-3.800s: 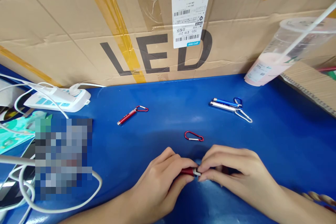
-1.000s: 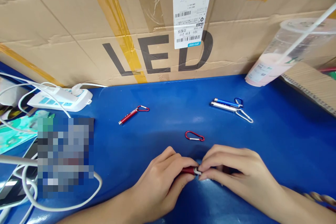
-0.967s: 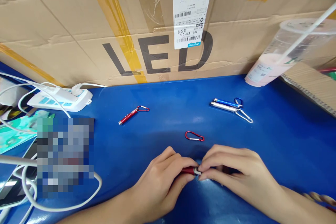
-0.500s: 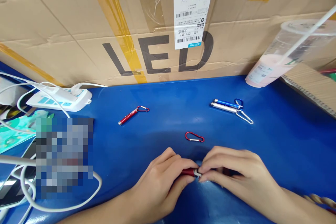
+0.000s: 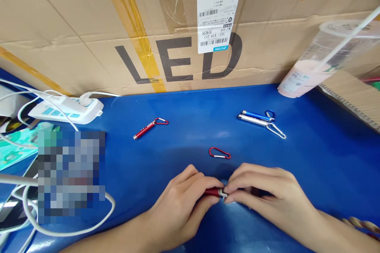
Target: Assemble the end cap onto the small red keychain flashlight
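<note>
Low on the blue table, my left hand is closed round a small red flashlight, of which only a short piece shows between the fingers. My right hand pinches the silver end of the same flashlight; the fingertips of both hands meet there. A loose red carabiner lies just beyond my hands. Farther off lie a whole red flashlight with carabiner on the left, and a blue flashlight and a silver flashlight side by side on the right.
A big cardboard box marked LED stands along the table's back edge. A plastic cup with a straw sits at the back right. A white power strip and white cables lie at the left, beside a blurred patch.
Both hands have stayed on the small red flashlight in the same grip. Only the view has shifted slightly.
</note>
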### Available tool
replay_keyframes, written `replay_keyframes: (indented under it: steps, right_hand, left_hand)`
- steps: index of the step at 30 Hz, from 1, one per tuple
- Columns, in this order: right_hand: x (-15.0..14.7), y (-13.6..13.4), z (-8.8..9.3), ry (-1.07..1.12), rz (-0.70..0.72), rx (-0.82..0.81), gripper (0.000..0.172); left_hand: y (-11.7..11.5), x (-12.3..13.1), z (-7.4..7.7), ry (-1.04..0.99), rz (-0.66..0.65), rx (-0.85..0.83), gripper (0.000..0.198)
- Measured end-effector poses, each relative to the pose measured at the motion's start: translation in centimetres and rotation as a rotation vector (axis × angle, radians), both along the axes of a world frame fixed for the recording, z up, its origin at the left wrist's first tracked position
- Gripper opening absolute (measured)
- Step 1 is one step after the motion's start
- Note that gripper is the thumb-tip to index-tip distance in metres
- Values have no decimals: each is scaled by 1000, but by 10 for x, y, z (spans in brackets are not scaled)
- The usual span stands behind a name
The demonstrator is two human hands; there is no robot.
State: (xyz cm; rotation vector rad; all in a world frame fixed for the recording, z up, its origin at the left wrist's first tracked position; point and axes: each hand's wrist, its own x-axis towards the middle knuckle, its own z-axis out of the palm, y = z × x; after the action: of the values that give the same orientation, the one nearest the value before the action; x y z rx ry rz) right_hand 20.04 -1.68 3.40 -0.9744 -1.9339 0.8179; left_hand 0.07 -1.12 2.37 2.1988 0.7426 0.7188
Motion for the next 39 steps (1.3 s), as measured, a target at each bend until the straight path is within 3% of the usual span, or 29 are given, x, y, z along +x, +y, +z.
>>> replay_keyframes:
  steps: [39]
  right_hand:
    - [0,-2,3,21,4,48,15]
  left_hand:
    - [-1,-1,-1,15,24,29,17]
